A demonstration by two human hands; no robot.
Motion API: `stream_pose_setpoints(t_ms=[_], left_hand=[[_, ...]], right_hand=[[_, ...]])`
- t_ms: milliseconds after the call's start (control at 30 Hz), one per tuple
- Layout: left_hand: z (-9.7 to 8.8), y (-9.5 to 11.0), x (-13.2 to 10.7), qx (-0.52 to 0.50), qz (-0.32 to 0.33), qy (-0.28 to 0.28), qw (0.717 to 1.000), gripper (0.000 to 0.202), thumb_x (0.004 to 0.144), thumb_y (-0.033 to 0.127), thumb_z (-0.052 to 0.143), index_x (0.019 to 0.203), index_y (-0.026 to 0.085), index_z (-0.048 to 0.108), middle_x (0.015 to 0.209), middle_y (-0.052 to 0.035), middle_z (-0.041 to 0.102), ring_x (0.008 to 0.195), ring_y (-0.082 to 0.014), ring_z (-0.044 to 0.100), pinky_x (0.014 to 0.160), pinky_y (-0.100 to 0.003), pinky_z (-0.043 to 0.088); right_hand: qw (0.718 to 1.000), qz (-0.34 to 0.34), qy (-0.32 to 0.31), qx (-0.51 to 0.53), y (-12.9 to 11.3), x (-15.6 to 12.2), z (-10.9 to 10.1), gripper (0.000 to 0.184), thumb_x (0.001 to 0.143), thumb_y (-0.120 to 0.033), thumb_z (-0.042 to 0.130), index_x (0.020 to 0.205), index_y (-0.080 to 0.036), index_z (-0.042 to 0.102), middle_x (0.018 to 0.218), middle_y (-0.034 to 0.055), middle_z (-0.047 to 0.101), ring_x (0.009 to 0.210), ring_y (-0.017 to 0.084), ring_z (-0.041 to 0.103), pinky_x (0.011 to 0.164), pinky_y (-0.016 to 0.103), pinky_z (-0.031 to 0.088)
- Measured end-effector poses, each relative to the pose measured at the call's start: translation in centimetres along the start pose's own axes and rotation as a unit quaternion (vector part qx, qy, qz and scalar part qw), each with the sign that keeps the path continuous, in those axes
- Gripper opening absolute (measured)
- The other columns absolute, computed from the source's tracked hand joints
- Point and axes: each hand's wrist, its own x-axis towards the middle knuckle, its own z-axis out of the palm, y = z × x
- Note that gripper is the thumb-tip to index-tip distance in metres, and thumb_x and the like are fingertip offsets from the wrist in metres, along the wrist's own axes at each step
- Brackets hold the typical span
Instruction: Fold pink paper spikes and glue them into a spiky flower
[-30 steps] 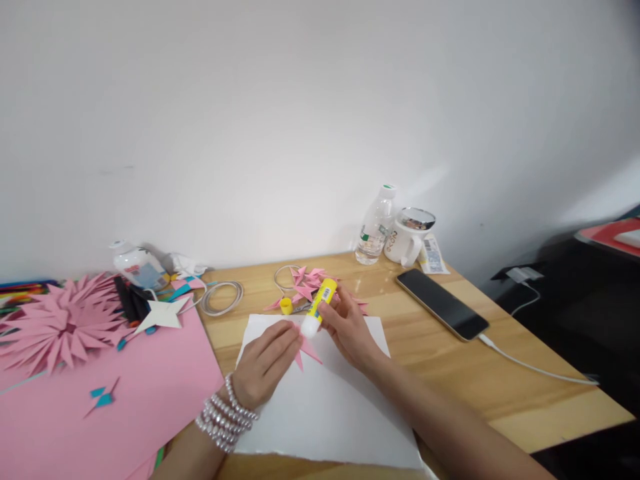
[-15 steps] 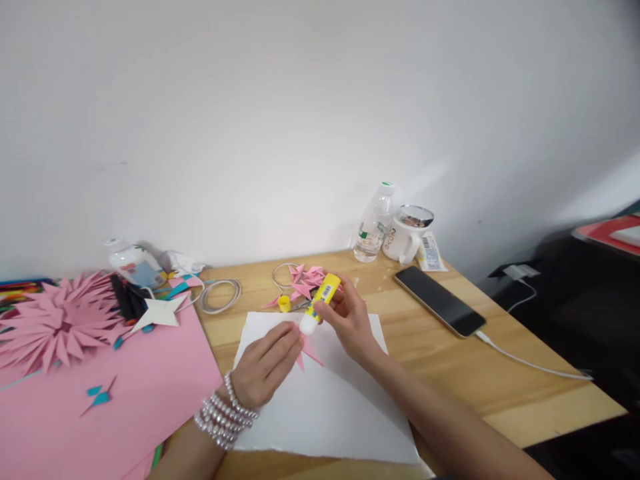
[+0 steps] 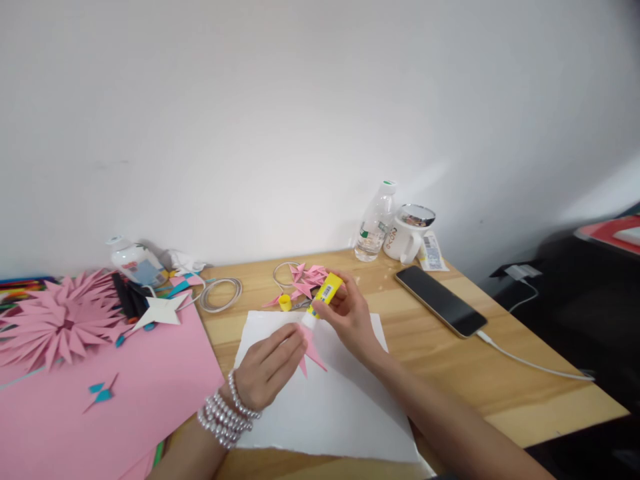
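Observation:
A yellow glue stick (image 3: 326, 295) is gripped in my right hand (image 3: 354, 319), tilted with its white end down against a folded pink paper piece (image 3: 312, 352). My left hand (image 3: 270, 363), with a beaded bracelet at the wrist, has its fingers pressed together on that pink piece and hides part of it. Both hands are over a white sheet of paper (image 3: 330, 413). Behind them stands the yellow glue cap (image 3: 285, 303), beside a pile of folded pink pieces (image 3: 306, 279) and partly hidden scissors (image 3: 300, 305).
Left lie a large pink paper flower (image 3: 65, 323), a pink sheet (image 3: 165, 393), a white paper star (image 3: 163, 310) and a coiled cable (image 3: 220, 295). A phone (image 3: 441, 301) on a charging cable, a water bottle (image 3: 375, 223) and a white mug (image 3: 400, 240) are to the right.
My left hand and the pink piece have shifted slightly right and down. The glue stick's white end has moved a little up along the piece.

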Motion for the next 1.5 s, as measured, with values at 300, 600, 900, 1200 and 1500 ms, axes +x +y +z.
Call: stream_pose_setpoints(t_ms=[300,600,900,1200,1500], left_hand=[[0.3,-0.1,-0.2,0.015,0.001,0.020,1.000,0.029,0.084,0.005,0.039,0.109,0.005,0.055,0.100,-0.0135,0.066,0.113,-0.0255,0.047,0.080,-0.036,0.052],[-0.1,0.0,0.4,0.007,-0.035,0.023,0.999,0.026,0.084,0.006,0.041,0.106,0.009,0.055,0.093,-0.0119,0.067,0.108,-0.0221,0.052,0.079,-0.031,0.052],[-0.2,0.2,0.4,-0.005,-0.035,0.011,0.999,0.027,0.085,0.007,0.041,0.107,0.009,0.055,0.095,-0.0124,0.066,0.108,-0.0217,0.052,0.082,-0.031,0.051],[-0.5,0.4,0.9,-0.032,-0.093,0.035,0.995,0.027,0.085,0.010,0.042,0.109,0.014,0.053,0.092,-0.0088,0.067,0.098,-0.0183,0.059,0.079,-0.028,0.053],[-0.2,0.2,0.4,-0.013,-0.076,0.026,0.997,0.026,0.085,0.007,0.041,0.107,0.012,0.055,0.093,-0.0098,0.066,0.102,-0.0194,0.056,0.080,-0.029,0.052]], right_hand=[[0.998,0.033,0.044,0.027,0.6,0.0,0.0,0.043,0.069,-0.026,0.065,0.105,-0.023,0.043,0.071,-0.0035,0.054,0.059,0.010,0.052,0.051,0.021,0.046],[0.997,0.017,0.071,0.034,0.9,0.0,0.1,0.042,0.070,-0.026,0.064,0.106,-0.023,0.043,0.076,-0.0021,0.055,0.063,0.011,0.053,0.053,0.022,0.047],[1.000,0.001,0.027,0.008,1.0,-0.1,0.1,0.047,0.066,-0.022,0.067,0.107,-0.024,0.043,0.075,-0.0027,0.053,0.065,0.011,0.052,0.058,0.024,0.046],[0.992,0.019,0.104,0.068,1.4,-0.1,-0.1,0.036,0.069,-0.030,0.065,0.099,-0.024,0.045,0.076,-0.0025,0.053,0.064,0.011,0.052,0.057,0.023,0.046],[0.997,-0.078,-0.008,0.019,0.1,-0.8,0.2,0.047,0.068,-0.025,0.065,0.107,-0.028,0.039,0.087,0.0011,0.052,0.076,0.016,0.053,0.073,0.035,0.045]])
